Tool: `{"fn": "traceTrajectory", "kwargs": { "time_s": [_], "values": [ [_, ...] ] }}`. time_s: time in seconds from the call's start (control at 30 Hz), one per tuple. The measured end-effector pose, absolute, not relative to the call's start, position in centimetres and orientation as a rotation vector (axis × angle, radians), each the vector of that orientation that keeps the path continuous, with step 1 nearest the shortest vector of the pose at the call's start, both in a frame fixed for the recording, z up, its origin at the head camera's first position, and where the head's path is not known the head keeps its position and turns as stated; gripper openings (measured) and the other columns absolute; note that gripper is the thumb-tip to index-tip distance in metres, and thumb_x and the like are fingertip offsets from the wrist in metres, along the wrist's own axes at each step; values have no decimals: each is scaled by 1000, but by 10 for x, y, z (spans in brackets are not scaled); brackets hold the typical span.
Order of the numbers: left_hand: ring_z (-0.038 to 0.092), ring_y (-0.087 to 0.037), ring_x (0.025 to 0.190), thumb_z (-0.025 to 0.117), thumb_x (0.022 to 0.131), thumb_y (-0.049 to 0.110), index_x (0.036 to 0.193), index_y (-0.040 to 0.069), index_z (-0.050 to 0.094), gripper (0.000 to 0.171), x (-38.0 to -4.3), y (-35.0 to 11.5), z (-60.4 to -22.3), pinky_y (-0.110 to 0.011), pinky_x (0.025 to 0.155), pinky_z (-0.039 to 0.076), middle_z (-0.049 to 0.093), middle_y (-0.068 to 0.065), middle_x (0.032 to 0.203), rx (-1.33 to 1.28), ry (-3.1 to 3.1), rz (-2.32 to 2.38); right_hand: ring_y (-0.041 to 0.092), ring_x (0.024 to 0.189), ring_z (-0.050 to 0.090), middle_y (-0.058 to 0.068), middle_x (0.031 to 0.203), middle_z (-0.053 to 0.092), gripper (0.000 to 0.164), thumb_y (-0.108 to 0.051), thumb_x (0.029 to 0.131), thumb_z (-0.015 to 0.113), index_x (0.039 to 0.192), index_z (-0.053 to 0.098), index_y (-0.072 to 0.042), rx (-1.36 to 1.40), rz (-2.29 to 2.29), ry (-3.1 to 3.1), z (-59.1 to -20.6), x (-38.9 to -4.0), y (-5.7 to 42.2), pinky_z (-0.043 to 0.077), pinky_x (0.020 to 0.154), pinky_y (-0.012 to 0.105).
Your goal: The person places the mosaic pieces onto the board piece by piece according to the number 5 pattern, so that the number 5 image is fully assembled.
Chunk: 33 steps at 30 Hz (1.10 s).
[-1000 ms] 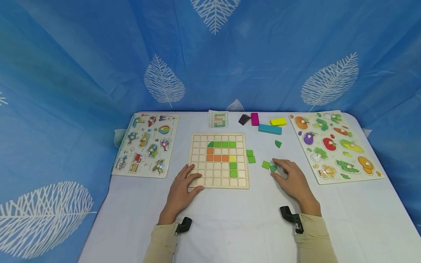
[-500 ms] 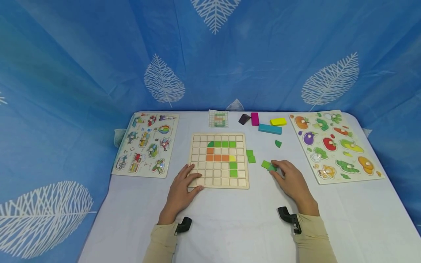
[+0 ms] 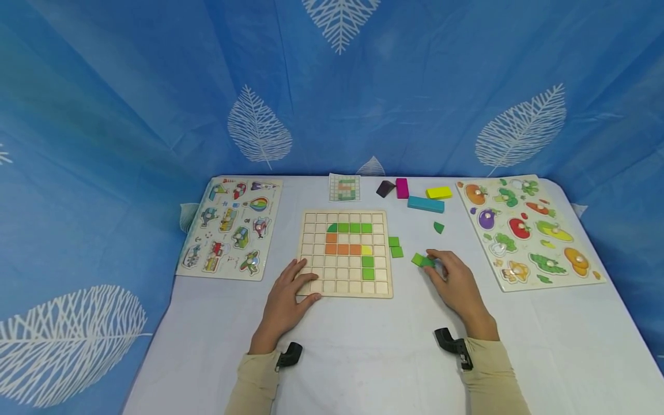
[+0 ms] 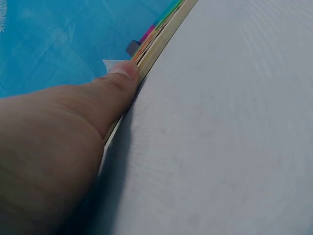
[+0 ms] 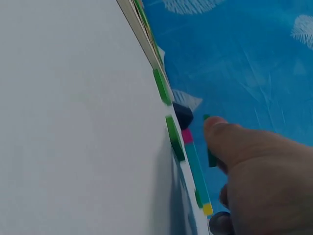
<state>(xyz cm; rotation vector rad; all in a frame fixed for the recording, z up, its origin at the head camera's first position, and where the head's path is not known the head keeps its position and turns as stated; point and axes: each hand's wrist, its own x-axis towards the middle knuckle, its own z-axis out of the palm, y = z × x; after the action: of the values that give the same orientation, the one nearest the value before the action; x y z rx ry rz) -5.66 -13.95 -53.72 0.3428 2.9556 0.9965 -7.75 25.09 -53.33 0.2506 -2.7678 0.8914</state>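
"Green piece [image 3: 427, 262] — where is it?"

"Right of the grid board [image 3: 343, 274], pinched in the fingers of the right hand [image 3: 459, 288]. From that wrist's view it looks raised off the surface [image 3: 358, 357], held by its edges, which probably suits something so thin."

"And the left hand [image 3: 287, 300]?"

"Fingers spread at the board's near-left corner, likely steadying it."

"Count outward, please."

"On the board: five green squares [image 3: 368, 261], four orange squares [image 3: 343, 249], one yellow piece [image 3: 366, 250], one round-cornered piece [image 3: 332, 228]. Right of it: three loose squares [image 3: 396, 252] — two at its edge, one beside the pinched piece — plus one wedge [image 3: 438, 227]."

"Farther off?"

"Beyond the board, one picture card [image 3: 344, 187], perhaps placed to stay in sight; beyond and right, four blocks [image 3: 425, 204]. One vehicle puzzle [image 3: 273, 202] left of it, one vegetable puzzle [image 3: 531, 244] right, maybe set aside for room."
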Motion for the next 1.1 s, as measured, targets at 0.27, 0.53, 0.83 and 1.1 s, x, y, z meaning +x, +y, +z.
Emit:
{"fn": "traceTrajectory", "kwargs": {
  "time_s": [0.27, 0.53, 0.83, 1.1],
  "values": [
    [31, -33, 155, 80, 88, 39, 126, 22, 70, 43, -56, -140, -538, -65, 118, 33, 44, -6, 161, 353, 2961, 1005, 18, 101, 67, 3, 118, 71, 37, -18, 91, 78, 126, 68, -11, 670, 974, -2757, -529, -71, 191, 57, 85, 38],
    [31, -35, 154, 80, 88, 38, 126, 21, 70, 42, -56, -139, -537, -66, 118, 33, 44, -7, 161, 357, 2953, 1026, 15, 108, 68, -2, 116, 71, 30, -21, 92, 77, 122, 72, -16, 960, 822, -2708, -531, -69, 161, 59, 89, 35],
    [30, -34, 155, 79, 88, 38, 126, 22, 70, 42, -56, -139, -536, -65, 119, 32, 43, -6, 161, 346, 2947, 1018, 13, 105, 67, -5, 113, 72, 25, -16, 94, 75, 119, 74, -18, 984, 841, -2689, -534, -70, 162, 58, 86, 32],
    [30, -34, 155, 80, 88, 39, 126, 22, 70, 42, -56, -140, -536, -66, 118, 33, 43, -6, 161, 344, 2947, 1018, 11, 97, 66, -7, 108, 75, 21, -12, 92, 76, 112, 77, -19, 926, 924, -2666, -535, -71, 160, 58, 80, 31]
  ]
}}
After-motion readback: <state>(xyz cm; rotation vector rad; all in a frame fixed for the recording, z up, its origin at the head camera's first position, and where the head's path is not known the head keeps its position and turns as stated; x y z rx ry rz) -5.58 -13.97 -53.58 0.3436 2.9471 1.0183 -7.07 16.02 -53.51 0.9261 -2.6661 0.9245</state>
